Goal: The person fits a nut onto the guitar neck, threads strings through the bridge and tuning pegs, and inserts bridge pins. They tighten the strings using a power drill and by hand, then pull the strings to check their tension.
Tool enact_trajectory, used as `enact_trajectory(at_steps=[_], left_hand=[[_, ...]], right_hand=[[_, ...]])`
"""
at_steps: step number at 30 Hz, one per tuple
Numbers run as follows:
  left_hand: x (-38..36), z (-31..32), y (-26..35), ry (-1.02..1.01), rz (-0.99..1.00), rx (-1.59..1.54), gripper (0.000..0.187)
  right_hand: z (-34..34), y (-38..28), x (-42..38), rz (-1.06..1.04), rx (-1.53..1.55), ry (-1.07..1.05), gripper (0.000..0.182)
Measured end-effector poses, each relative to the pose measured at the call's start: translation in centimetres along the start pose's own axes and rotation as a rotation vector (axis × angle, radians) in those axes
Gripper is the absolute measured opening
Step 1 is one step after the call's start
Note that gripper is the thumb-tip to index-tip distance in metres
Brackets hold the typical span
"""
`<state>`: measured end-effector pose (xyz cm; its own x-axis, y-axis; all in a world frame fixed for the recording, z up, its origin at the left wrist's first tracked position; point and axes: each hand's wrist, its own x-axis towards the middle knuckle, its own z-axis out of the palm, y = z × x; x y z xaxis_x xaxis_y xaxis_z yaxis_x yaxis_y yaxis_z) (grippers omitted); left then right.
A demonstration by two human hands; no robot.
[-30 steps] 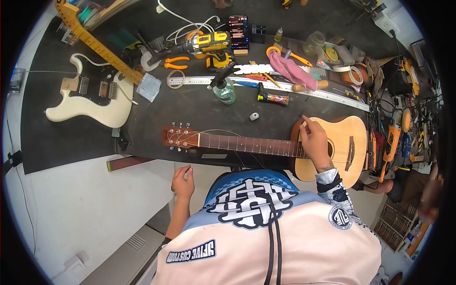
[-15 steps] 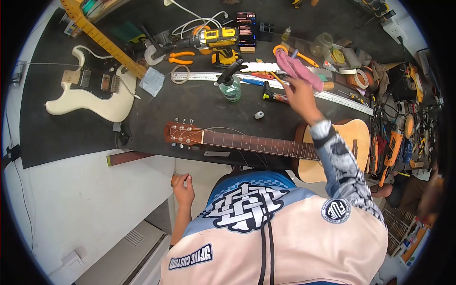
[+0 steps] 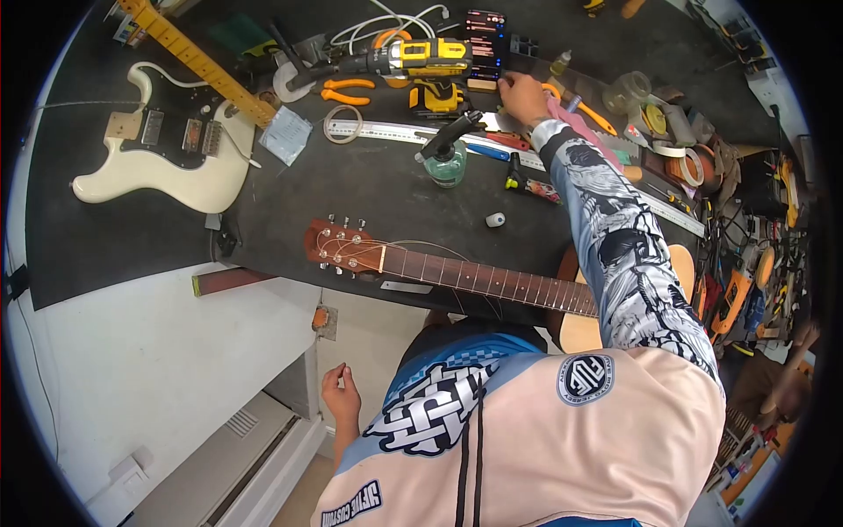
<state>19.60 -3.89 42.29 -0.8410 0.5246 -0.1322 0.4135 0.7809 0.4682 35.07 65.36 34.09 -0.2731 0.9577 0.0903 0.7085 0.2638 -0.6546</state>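
Note:
My right hand (image 3: 525,98) reaches to the back of the bench, beside a dark phone-like device (image 3: 486,44) and the pink cloth (image 3: 575,123). Its fingers are bent together, and what they hold, if anything, is hidden. My left hand (image 3: 341,393) hangs low in front of the bench, fingers curled, touching nothing visible. An acoustic guitar (image 3: 492,279) lies across the front of the bench, its body partly covered by my right sleeve. Loose strings trail from its headstock (image 3: 341,246). A green spray bottle (image 3: 445,162) stands behind the neck.
A cream electric guitar (image 3: 162,180) lies at the left. Behind are a yellow drill (image 3: 430,60), orange pliers (image 3: 348,91) and a long steel ruler (image 3: 386,133). A small white bottle (image 3: 496,220) is near the neck. Tape rolls (image 3: 691,167) and tools crowd the right.
My right hand has moved from the pink cloth farther back and left, toward the dark device. My left hand has dropped lower, toward my body. The view has shifted slightly.

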Motion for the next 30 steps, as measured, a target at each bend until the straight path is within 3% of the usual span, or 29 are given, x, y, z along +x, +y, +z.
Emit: enact_trajectory(at_steps=[15, 25, 30], left_hand=[[-0.5, -0.2, 1.1, -0.013, -0.028, 0.015, 0.014], [4.3, 1.9, 1.4, -0.093, 0.124, -0.059, 0.016], [6.4, 1.2, 2.7, -0.087, 0.158, -0.062, 0.016]], right_hand=[[0.5, 0.3, 1.1, 0.023, -0.021, -0.040, 0.036], [-4.7, 0.1, -4.8, -0.142, -0.062, -0.060, 0.032], [-4.5, 0.6, -5.9, -0.268, -0.225, -0.060, 0.040]])
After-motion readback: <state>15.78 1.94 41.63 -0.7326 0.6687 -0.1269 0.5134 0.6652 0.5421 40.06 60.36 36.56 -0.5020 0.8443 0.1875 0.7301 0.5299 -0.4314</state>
